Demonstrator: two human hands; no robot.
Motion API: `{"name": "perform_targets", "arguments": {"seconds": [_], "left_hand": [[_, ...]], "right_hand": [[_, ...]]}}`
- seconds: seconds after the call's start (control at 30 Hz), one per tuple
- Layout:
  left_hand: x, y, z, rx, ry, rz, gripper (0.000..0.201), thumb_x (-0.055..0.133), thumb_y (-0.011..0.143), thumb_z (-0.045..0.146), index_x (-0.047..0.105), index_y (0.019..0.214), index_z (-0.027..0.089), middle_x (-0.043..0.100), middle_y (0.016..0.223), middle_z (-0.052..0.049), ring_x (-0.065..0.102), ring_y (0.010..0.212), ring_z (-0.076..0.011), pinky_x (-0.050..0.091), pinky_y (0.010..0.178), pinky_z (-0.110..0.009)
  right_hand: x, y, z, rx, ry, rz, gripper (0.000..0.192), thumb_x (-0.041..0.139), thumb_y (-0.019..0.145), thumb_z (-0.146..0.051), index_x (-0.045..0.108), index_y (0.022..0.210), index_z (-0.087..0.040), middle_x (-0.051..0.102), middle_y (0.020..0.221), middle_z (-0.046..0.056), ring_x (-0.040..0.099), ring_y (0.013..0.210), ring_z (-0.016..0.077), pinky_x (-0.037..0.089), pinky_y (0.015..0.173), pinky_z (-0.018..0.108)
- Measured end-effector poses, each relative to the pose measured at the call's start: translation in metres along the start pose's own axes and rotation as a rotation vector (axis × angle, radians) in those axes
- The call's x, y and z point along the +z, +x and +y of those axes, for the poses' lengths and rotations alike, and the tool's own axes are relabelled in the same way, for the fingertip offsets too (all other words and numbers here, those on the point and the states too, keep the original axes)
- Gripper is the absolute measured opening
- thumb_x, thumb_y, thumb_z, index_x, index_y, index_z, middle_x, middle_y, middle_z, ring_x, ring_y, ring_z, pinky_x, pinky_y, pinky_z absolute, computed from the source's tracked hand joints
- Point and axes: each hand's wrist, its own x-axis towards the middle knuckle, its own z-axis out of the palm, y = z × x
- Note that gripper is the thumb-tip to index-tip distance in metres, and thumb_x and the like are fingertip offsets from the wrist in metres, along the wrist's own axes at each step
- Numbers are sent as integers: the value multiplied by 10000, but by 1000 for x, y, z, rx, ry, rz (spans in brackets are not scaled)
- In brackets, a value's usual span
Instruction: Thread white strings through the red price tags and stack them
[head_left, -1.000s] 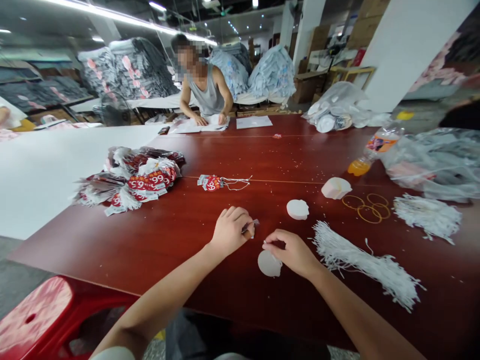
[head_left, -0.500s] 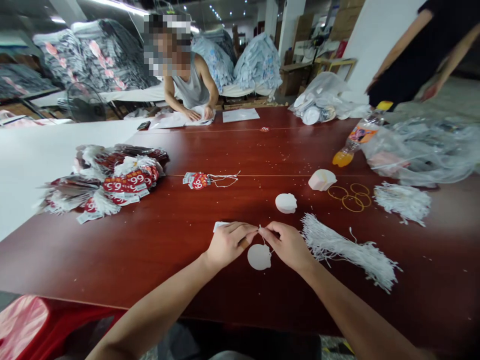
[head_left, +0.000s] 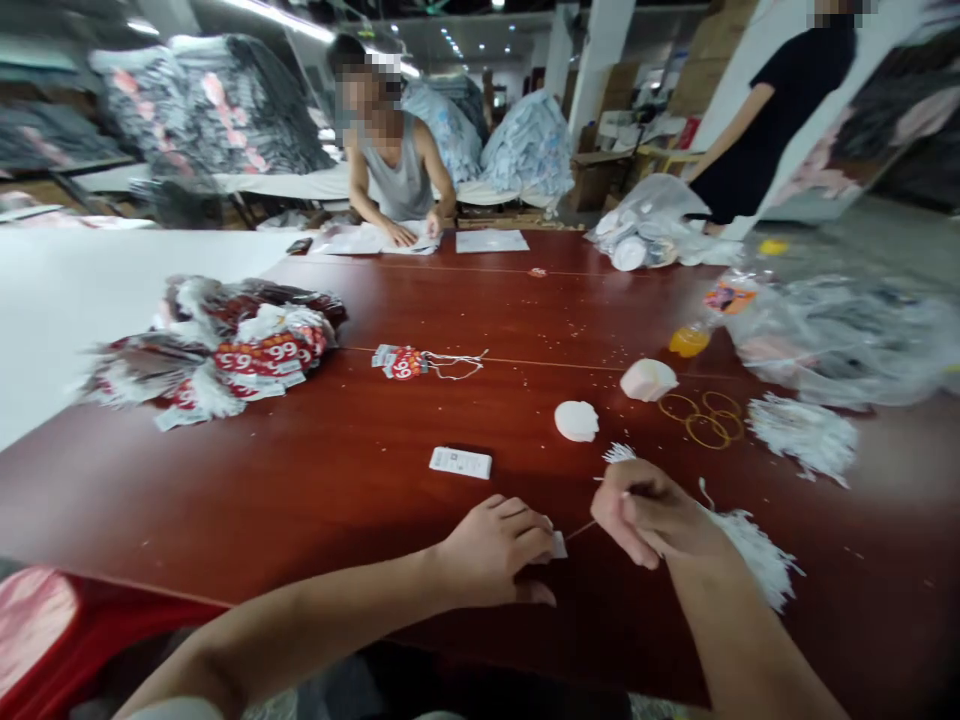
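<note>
Apparently the work is midway: at the near side of the table, the left hand clamps a white tag, and the right hand grips its string. Done, it seems: one big pile of red tags, too many to count, plus one small bunch. Seemingly left: two white stacks, one label stack, two string bundles, four bands

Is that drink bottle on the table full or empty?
Partly filled: the bottle holds some orange liquid at its bottom; between the label and yellow cap it looks clear.
</note>
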Motion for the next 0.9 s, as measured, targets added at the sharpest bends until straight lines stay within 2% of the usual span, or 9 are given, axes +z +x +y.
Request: {"name": "perform_targets", "arguments": {"seconds": [0.13, 0.23, 0.37, 0.47, 0.57, 0.73, 0.77, 0.83, 0.9], "left_hand": [[-32, 5, -11, -71, -24, 83, 137, 537, 980, 285, 646, 1019, 212, 729, 1038, -4, 652, 888, -151, 504, 794, -286], [-82, 3, -52, -255, 66, 184, 190, 499, 1012, 280, 684, 1037, 246, 741, 984, -3, 666, 851, -147, 509, 811, -276], [-138, -5, -152, -565, 304, 224, 202, 562, 983, 365, 732, 1072, 301, 746, 1042, 2, 677, 935, -190, 513, 844, -295], [-155, -8, -220, -672, 364, 101, 208, 600, 947, 332, 748, 1089, 297, 743, 1086, -5, 665, 1004, -204, 494, 916, -297], [-155, -5, -249, -719, 396, 60, 211, 655, 888, 293, 757, 1072, 281, 729, 1121, -30, 643, 1053, -244, 479, 957, -350], [-124, 22, -212, -544, 317, 279, 234, 595, 934, 302, 719, 1113, 216, 679, 1194, -83, 597, 1130, -259, 446, 1029, -420], [-112, 32, -195, -454, 240, 299, 217, 571, 957, 318, 719, 1086, 223, 695, 1136, -67, 615, 1082, -231, 465, 1006, -390], [-85, 57, -159, -270, 69, 244, 203, 556, 981, 356, 719, 1039, 250, 707, 1036, -28, 634, 992, -185, 497, 941, -331], [-56, 87, -126, -137, -37, 144, 191, 591, 969, 394, 716, 1045, 272, 697, 1036, -11, 633, 986, -166, 509, 909, -299]], "right_hand": [[-12, 9, 4, -138, 174, 351, 137, 724, 860, -466, 681, 866, -336, 643, 577, -36, 598, 506, 136, 443, 468, 259], [-20, 38, 5, -174, 244, 636, 143, 719, 862, -338, 699, 992, -396, 736, 1087, -42, 693, 982, 181, 567, 679, 285], [-8, 118, 15, -68, 293, 519, 316, 678, 849, -232, 653, 1154, -309, 581, 1417, 16, 540, 1311, 222, 533, 1015, 383], [11, 184, 23, 27, 165, 508, 406, 572, 890, -203, 530, 1284, -291, 498, 1486, 52, 531, 1320, 203, 540, 1012, 404], [17, 208, 19, 66, 50, 509, 518, 558, 917, -244, 416, 1415, -267, 533, 1430, 92, 577, 1255, 215, 564, 944, 400], [-23, 98, -10, 133, -274, 493, 353, 803, 738, -262, 701, 1075, -231, 706, 1110, 63, 665, 902, 221, 526, 772, 308], [-32, 67, -14, 208, -572, 509, 216, 769, 763, -292, 718, 967, -241, 720, 1019, 43, 656, 847, 201, 501, 726, 280], [-47, 14, -17, 454, -1052, 545, 137, 747, 751, -308, 717, 870, -247, 718, 891, 28, 643, 750, 190, 442, 636, 264], [-55, -16, -12, 625, -1224, 517, 135, 719, 762, -334, 709, 866, -248, 714, 834, 19, 637, 681, 175, 400, 577, 253]]}}
